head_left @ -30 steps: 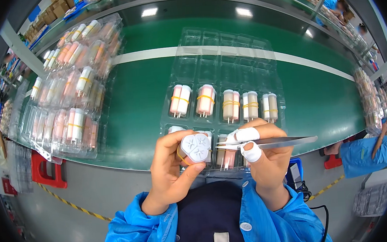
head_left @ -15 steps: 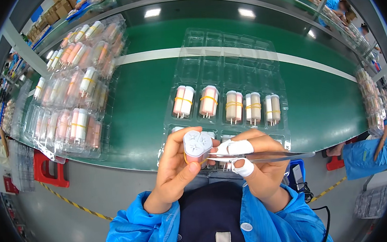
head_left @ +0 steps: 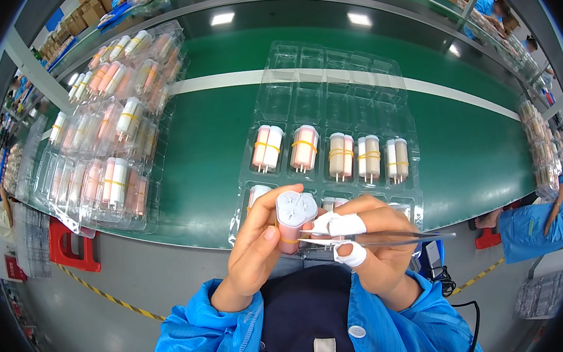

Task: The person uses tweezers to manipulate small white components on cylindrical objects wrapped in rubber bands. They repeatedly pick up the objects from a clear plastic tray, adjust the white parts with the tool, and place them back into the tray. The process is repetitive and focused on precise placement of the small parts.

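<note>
Upright in my left hand (head_left: 250, 252) is a bundle of tubes (head_left: 290, 232) with a pale three-lobed cap on top, a pink side and a yellow rubber band. The fingers wrap round its left side. My right hand (head_left: 381, 247), with white wraps on thumb and finger, grips metal tweezers (head_left: 399, 237). Their tips reach the bundle's right side near the band; whether they pinch the band I cannot tell. Just beyond my hands lies a clear plastic tray (head_left: 335, 99) with a row of banded bundles (head_left: 304, 148), pink, white and beige, prongs toward me. My hands hide part of its nearest row.
Stacked clear trays (head_left: 105, 166) full of similar bundles stand at the left of the green table (head_left: 206, 142). A red stool (head_left: 74, 248) is below its left edge. At the right, a person in blue (head_left: 539, 215) sits beside more stacked trays (head_left: 537, 149).
The bundle has shifted slightly right in my left hand and shows more of its pink side. The tweezers' tips have moved a little to the left and down.
</note>
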The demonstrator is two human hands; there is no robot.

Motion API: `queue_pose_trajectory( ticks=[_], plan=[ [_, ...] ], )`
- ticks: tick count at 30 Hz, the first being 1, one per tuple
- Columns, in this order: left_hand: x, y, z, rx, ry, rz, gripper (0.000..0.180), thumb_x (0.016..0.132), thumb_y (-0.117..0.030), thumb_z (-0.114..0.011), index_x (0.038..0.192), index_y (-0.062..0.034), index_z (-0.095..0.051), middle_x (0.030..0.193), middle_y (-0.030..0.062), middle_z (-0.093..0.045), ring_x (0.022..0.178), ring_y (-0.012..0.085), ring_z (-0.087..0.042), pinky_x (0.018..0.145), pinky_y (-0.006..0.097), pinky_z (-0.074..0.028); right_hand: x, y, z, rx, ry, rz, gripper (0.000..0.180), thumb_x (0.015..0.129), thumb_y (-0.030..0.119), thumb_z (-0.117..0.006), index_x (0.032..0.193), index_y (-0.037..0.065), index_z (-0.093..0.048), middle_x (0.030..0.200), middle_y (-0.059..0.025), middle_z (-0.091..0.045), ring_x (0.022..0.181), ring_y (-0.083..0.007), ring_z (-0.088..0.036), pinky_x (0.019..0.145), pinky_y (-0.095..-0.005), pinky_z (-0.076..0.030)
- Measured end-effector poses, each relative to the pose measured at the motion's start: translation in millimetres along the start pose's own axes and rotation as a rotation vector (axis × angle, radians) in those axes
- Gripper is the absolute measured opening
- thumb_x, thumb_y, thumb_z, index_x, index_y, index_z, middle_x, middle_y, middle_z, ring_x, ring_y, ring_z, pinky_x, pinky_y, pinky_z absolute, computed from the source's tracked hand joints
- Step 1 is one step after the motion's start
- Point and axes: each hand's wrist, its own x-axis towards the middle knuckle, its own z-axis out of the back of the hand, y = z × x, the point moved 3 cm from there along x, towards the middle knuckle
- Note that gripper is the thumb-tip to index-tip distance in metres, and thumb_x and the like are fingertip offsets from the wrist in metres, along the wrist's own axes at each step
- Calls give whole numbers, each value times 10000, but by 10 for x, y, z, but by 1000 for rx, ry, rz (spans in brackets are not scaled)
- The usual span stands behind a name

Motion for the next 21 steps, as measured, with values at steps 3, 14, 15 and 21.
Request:
queue_pose_trajectory(
  ticks=[3,14,15,21],
  plan=[
    [-23,30,46,-35,0,25,564,941,-340,-428,1360,23,-323,1202,224,-544,1117,249,-545,940,366,-434,6,53,-14,-88,66,62,257,726,29,-753,965,-10,-667,933,-166,-680,830,-245,-672,698,-327,-544],
    [-34,16,52,-118,15,-4,514,896,-332,-469,1288,-10,-380,1114,224,-578,1028,228,-585,863,340,-484,-52,63,-71,-80,109,88,279,709,50,-778,962,11,-668,928,-158,-682,779,-246,-687,604,-293,-544],
    [-39,38,89,-130,33,-20,499,901,-306,-478,1287,-6,-377,1122,219,-568,1027,232,-584,874,348,-483,-54,64,-71,-80,110,88,277,710,51,-778,960,9,-667,928,-162,-682,779,-249,-687,602,-296,-545],
    [-43,-82,-39,276,-129,-199,520,847,-173,-644,1251,53,-406,1095,159,-532,1005,205,-549,873,325,-458,-110,-82,46,15,-143,-31,244,737,34,-751,959,-16,-662,933,-176,-680,795,-223,-664,654,-295,-521]
  ],
)
